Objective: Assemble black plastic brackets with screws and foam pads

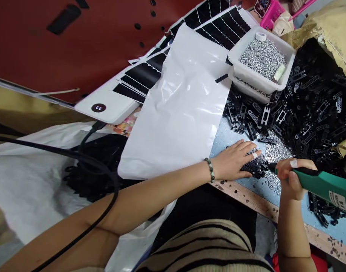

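Note:
My right hand (293, 177) is wrapped round a green electric screwdriver (327, 187) with a black front end. The tool's dark tip points left, at a cluster of black plastic parts (256, 164) on the blue work surface (222, 141). My left hand (232, 160) lies over the left side of this cluster, fingers stretched out and apart, touching the parts. Its palm hides some of them. Small silver nuts or similar metal pieces (274, 183) are scattered round the tool's tip. Whether the tip sits in a screw is too small to tell.
A white tub (233, 56) of silver screws stands behind my hands, on another tub. A large heap of black parts (311, 109) spreads at the right. White plastic sheet (178, 124) covers the left side. A black cable (113, 189) crosses near my left arm.

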